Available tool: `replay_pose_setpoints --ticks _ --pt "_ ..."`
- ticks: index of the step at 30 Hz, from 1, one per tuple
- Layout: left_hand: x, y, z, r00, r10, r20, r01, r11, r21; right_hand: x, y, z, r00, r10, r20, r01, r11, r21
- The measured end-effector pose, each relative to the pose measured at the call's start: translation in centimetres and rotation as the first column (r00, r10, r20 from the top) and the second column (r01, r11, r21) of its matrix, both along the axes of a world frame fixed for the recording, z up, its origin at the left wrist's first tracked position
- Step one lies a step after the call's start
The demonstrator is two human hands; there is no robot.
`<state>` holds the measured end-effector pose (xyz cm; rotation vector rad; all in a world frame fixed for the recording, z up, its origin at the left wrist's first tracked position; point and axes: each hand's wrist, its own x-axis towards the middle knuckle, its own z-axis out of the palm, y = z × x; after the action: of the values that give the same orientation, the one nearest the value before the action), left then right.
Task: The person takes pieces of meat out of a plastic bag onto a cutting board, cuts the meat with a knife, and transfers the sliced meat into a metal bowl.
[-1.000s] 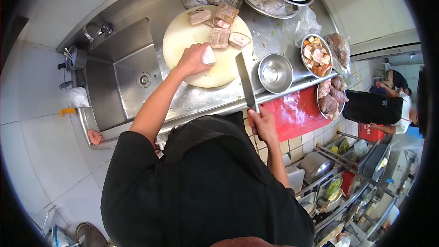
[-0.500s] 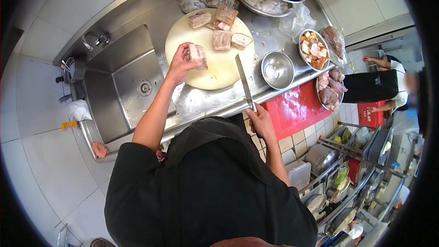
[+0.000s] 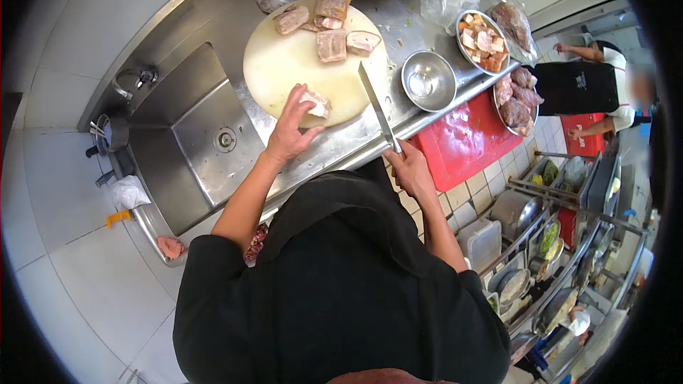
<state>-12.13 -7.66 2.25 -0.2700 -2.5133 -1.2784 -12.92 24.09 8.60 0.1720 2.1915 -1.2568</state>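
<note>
A piece of pork belly (image 3: 318,105) rests near the front of the round cutting board (image 3: 267,64). Right beside it is my left hand (image 3: 290,131), its fingers and thumb spread apart. The fingertips are at the meat's edge; whether they touch it I cannot tell. My right hand (image 3: 413,168) grips the handle of a long knife (image 3: 377,105), whose blade points up over the board's right edge. Several more blocks of meat (image 3: 331,46) lie toward the back of the board.
A steel sink (image 3: 192,149) is on the left. To the board's right stand a steel bowl (image 3: 428,81), a bowl of cut meat chunks (image 3: 484,44) and a bowl of larger meat pieces (image 3: 517,103). Below is a red board (image 3: 466,146). Another person (image 3: 580,85) stands at the right.
My left hand has lowered the pork belly piece onto the board's front part and its fingers have spread. The knife stays in my right hand. The view has shifted slightly.
</note>
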Motion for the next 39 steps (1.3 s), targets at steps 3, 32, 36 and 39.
replay_pose_setpoints --ticks 3,32,36,39 --pt "-0.5 0.5 2.0 0.994 0.104 0.036 -0.105 0.994 0.033 0.1 -0.8 0.9 1.0 0.015 0.022 -0.016 1.0 0.023" --pt "-4.0 2.9 0.8 0.989 0.093 0.113 -0.08 0.99 -0.112 -3.7 -2.5 3.4 0.992 0.11 0.069 -0.088 0.96 -0.267" --pt "-6.8 4.9 1.2 0.992 0.067 0.103 -0.058 0.994 -0.093 -4.2 -1.2 2.6 0.982 0.017 0.186 0.027 0.972 -0.232" --pt "-7.9 5.2 2.3 0.991 -0.015 0.137 0.044 0.976 -0.213 -4.0 -0.1 2.3 0.948 0.002 0.318 0.059 0.982 -0.18"
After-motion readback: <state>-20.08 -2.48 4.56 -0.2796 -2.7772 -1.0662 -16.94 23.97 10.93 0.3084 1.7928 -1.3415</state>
